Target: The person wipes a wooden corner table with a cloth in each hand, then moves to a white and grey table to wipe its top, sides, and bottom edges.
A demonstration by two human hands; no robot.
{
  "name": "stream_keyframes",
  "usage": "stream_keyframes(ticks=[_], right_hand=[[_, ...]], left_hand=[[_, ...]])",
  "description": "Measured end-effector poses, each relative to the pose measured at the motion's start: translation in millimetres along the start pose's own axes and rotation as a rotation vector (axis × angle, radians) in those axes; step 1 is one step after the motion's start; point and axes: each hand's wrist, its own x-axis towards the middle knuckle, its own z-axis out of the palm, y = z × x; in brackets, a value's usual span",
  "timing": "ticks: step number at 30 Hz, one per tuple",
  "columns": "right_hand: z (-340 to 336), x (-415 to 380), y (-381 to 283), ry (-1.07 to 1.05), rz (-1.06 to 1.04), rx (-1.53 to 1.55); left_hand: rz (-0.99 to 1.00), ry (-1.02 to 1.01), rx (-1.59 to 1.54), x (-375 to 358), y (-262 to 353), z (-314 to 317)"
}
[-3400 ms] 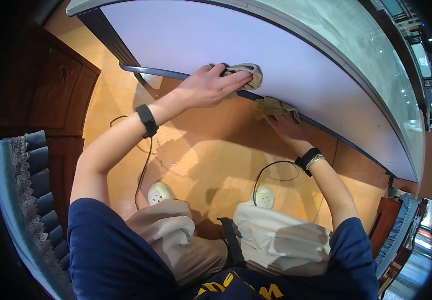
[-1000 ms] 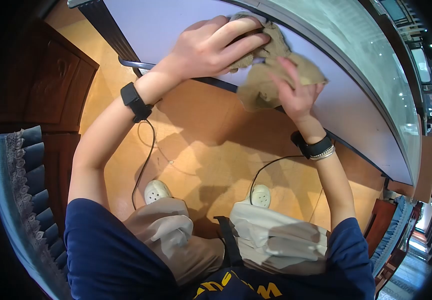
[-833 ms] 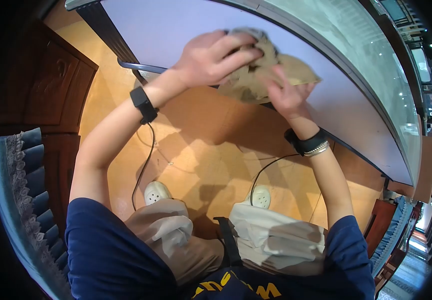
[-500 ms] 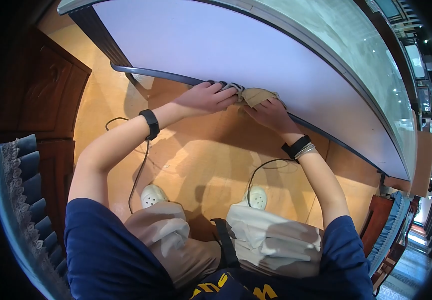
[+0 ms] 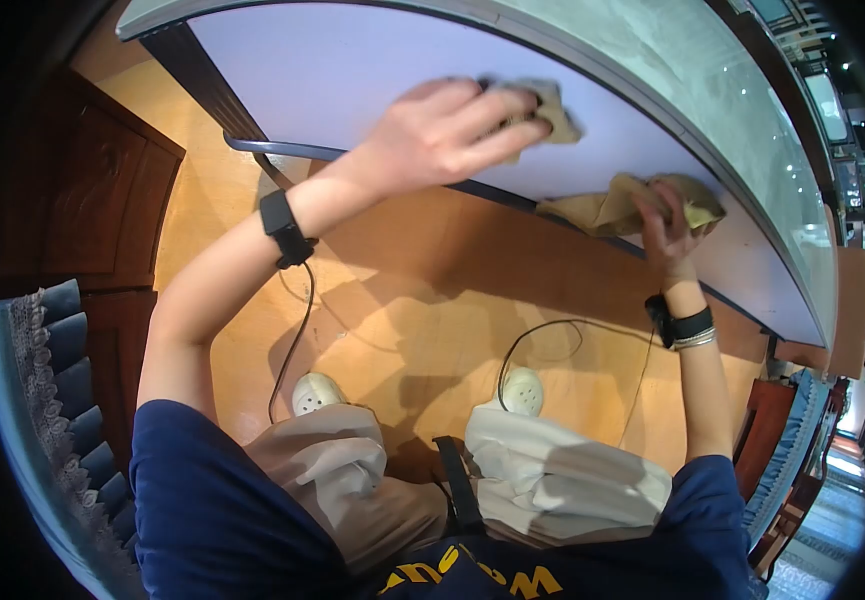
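Note:
My left hand (image 5: 442, 135) is closed on a greyish-tan cloth (image 5: 557, 115), held against the pale panel (image 5: 322, 75) in its upper middle. The fingers and cloth are slightly blurred. Further right, my right hand (image 5: 670, 225) grips a larger brown cloth (image 5: 602, 205) with a yellowish patch near the fingers. That cloth lies over the lower right part of the panel and spreads left toward its dark lower edge. The two cloths are apart from each other.
A pale green glassy top (image 5: 652, 60) runs above the panel. Dark wooden cabinet (image 5: 102, 190) and blue ruffled fabric (image 5: 62, 390) stand at left. A black cable (image 5: 304, 330) lies on the wooden floor (image 5: 402, 300). At right is a blue-trimmed wooden chair (image 5: 762, 440).
Both hands were close together at the panel's lower edge. My left hand has moved up onto the panel with its cloth, and my right hand has moved right with the brown cloth.

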Motion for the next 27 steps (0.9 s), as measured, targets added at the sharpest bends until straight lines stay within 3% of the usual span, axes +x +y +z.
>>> stream_keyframes(ticks=[1, 2, 6, 7, 9, 13, 15, 19, 21, 24, 27], right_hand=[[3.5, -5.2, -5.2, 0.010, -0.010, -0.004], [4.3, -10.6, -14.8, -0.151, 0.053, 0.033], [19.3, -28.2, -53.9, -0.773, 0.300, 0.189], [27.3, -35.9, -57.5, -0.759, 0.293, 0.193], [42.5, -48.4, -61.9, -0.531, -0.283, 0.124], [51.3, -43.3, -80.1, -0.379, -0.220, 0.244], [48.7, -31.5, -84.9, -0.462, -0.180, 0.521], [29.8, 11.2, -106.4, -0.571, -0.205, 0.740], [15.4, 34.9, -109.8, -0.863, -0.109, 1.038], [-19.1, 68.9, -105.8, -0.841, -0.067, 1.121], [-71.3, 124.4, -84.5, -0.809, -0.068, 1.212]], left_hand=[[0.023, -0.016, -0.025, -5.9, 3.5, 4.5], [0.047, -0.127, -0.081, -18.0, 6.8, 6.7], [0.208, -0.241, -0.104, -55.5, 12.5, 17.6], [0.233, -0.316, -0.084, -66.9, 15.0, 18.7], [0.259, -0.397, -0.049, -81.6, 16.0, 16.0], [0.247, -0.511, -0.080, -87.0, 14.9, 7.2], [0.116, -0.646, -0.224, -87.9, 17.8, 5.3], [0.078, -0.704, -0.287, -86.4, 20.0, 3.2], [0.060, -0.798, -0.326, -89.0, 19.9, 5.4], [0.033, -0.847, -0.378, -98.9, 20.5, 9.2], [0.062, -0.697, -0.438, -111.2, 19.4, 17.0]])
